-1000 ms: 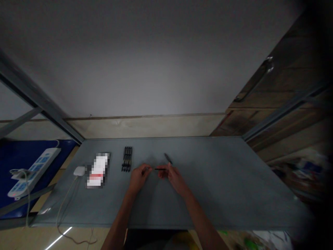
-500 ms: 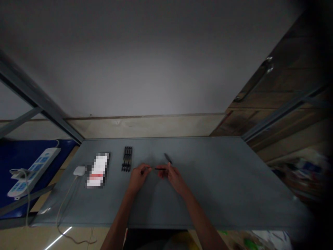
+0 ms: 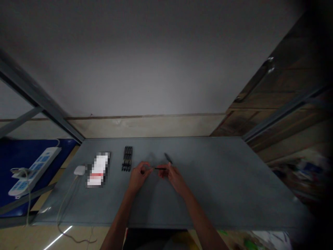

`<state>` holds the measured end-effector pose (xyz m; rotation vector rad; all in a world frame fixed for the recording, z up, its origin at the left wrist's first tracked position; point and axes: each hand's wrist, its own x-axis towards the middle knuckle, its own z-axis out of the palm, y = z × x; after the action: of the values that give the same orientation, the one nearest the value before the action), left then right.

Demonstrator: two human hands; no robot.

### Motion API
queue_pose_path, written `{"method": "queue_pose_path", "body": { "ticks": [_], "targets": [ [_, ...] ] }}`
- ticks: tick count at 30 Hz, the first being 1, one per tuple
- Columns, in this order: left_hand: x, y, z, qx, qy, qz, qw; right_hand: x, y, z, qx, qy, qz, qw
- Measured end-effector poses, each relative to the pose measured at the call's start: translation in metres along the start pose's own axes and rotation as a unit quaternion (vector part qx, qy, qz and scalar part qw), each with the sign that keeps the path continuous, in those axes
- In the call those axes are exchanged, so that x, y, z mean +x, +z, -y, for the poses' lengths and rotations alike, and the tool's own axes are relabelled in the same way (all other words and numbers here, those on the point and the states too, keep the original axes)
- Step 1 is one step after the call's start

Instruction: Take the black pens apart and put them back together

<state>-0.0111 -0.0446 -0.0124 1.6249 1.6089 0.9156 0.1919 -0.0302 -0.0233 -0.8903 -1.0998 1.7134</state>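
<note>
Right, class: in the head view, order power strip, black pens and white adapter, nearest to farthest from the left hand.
1. Black pens: just left of the left hand.
2. White adapter: left on the table.
3. Power strip: far left, on blue surface.

Matt tabletop [image 3: 234, 184], plastic power strip [image 3: 35, 172]

Left hand [image 3: 138, 176] reshaped: index finger, earlier lying flatter, now bowed higher, wider loop open between it and thumb. Left fingertips [image 3: 150, 169] crept slightly toward right hand [image 3: 173, 175]; gap between hands, bridged by thin dark rod [image 3: 160, 168], a touch narrower. Camera view nudged very slightly, power strip [image 3: 36, 171] marginally further right in it.
</note>
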Motion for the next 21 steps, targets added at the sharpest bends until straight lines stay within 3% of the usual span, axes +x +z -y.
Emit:
{"method": "queue_pose_path", "body": {
  "ticks": [6, 12, 21],
  "targets": [
    [-0.0007, 0.0006, -0.0012, 0.017, 0.016, 0.002, 1.000, -0.0009, 0.0004, 0.0019, -0.002, 0.004, -0.002, 1.000],
    [-0.0006, -0.0004, -0.0023, 0.002, -0.018, 0.007, 1.000, -0.0011, 0.0020, 0.0039, 0.004, 0.001, -0.003, 1.000],
    [-0.0002, -0.0009, -0.0033, 0.027, 0.002, 0.016, 0.999, -0.0006, 0.0004, 0.0008, 0.006, 0.006, -0.003, 1.000]
  ]
}}
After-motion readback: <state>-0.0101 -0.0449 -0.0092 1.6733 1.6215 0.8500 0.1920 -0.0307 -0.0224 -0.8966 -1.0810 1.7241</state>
